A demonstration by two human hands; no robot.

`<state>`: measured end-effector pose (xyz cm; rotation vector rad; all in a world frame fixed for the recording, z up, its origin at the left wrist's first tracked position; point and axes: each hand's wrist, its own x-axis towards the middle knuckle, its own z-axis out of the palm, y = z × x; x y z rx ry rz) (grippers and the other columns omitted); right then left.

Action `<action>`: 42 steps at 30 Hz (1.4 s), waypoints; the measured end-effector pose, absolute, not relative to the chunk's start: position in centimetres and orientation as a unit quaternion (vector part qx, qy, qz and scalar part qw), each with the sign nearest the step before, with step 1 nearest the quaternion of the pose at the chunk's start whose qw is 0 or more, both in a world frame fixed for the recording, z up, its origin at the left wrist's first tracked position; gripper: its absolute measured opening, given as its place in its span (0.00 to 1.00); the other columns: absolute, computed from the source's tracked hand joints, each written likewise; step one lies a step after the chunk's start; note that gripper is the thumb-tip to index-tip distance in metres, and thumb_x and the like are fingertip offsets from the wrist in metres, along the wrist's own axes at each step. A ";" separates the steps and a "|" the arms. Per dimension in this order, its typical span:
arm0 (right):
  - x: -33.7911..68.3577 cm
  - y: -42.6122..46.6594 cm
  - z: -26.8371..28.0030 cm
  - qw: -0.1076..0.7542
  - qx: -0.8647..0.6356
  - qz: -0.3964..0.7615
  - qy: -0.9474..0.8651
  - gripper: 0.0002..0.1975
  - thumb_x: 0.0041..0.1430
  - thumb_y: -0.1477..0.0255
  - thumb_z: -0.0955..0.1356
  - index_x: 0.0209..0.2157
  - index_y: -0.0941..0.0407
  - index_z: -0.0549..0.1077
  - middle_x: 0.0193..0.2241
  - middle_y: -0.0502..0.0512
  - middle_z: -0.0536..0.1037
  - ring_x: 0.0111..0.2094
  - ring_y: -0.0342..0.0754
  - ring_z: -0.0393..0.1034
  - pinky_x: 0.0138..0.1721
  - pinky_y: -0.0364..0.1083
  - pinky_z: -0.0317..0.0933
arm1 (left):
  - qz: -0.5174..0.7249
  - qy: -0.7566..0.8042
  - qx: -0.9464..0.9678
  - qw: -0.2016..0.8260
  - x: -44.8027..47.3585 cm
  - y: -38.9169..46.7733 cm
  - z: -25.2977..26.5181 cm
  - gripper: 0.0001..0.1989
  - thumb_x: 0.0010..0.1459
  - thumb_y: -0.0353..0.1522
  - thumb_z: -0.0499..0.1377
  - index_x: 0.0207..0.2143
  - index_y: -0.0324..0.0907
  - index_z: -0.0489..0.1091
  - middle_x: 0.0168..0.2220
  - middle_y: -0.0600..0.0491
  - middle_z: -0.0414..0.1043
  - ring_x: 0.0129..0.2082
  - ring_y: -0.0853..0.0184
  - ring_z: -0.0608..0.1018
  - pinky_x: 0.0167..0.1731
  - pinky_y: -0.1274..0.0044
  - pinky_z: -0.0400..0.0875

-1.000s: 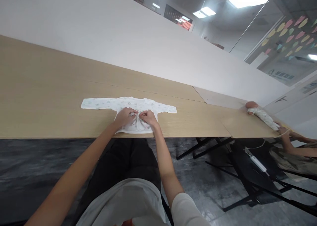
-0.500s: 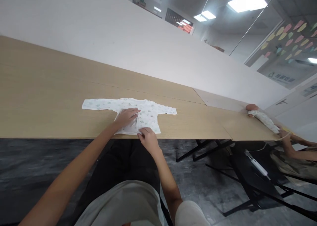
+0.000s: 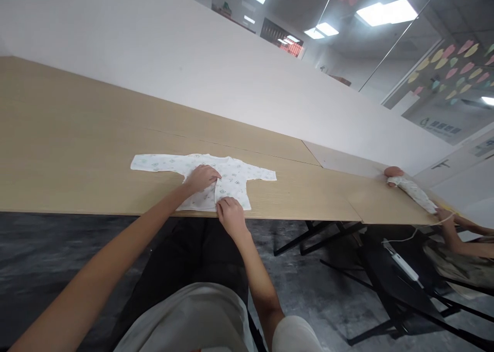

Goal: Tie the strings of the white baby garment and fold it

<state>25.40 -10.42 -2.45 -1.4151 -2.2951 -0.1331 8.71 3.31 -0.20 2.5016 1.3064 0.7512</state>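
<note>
A white baby shirt [image 3: 235, 179] with a small print lies on the table, its sleeves spread to both sides and its front opening near the middle. My left hand [image 3: 203, 178] rests on the left front panel, fingers bent together at the edge of the opening. Lower down, my right hand [image 3: 230, 213] pinches that opening at the hem, close to the table's front edge. Part of the left panel is hidden under my left hand.
The long wooden table [image 3: 77, 136] runs along a white wall [image 3: 193, 79]. At the far right lies a doll [image 3: 411, 190] in white clothing, with another person's hand [image 3: 445, 218] beside it. Black folding chairs [image 3: 397, 285] stand below, one bearing a white power strip [image 3: 405, 267].
My left hand has drawn its outstretched fingers in at the opening's edge. My right hand stays at the hem, and the shirt has barely moved. The camera view has shifted slightly.
</note>
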 end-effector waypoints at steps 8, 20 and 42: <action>25.9 -11.6 -3.1 0.228 -0.481 -0.036 -0.846 0.11 0.70 0.73 0.64 0.42 0.58 0.79 0.42 0.63 0.81 0.45 0.54 0.73 0.49 0.51 0.65 | 0.235 0.426 0.859 0.162 6.8 3.0 -1.1 0.18 0.58 0.40 0.54 0.42 0.51 0.82 0.53 0.53 0.79 0.54 0.56 0.78 0.57 0.68 0.67; 28.3 -9.7 -2.1 0.335 -0.478 0.019 -0.812 0.14 0.70 0.68 0.65 0.50 0.56 0.78 0.46 0.61 0.82 0.49 0.54 0.75 0.54 0.52 0.67 | 0.071 0.392 0.915 0.061 4.9 -0.3 -1.5 0.31 0.72 0.47 0.38 0.71 0.49 0.55 0.73 0.47 0.51 0.72 0.58 0.56 0.67 0.64 0.51; 31.4 8.4 2.5 0.068 -0.675 0.044 -0.733 0.18 0.70 0.69 0.59 0.54 0.58 0.73 0.55 0.64 0.77 0.56 0.56 0.71 0.59 0.54 0.61 | 0.111 0.647 0.754 0.016 -0.2 7.6 0.0 0.29 0.68 0.38 0.42 0.65 0.36 0.64 0.64 0.36 0.66 0.64 0.51 0.68 0.62 0.60 0.59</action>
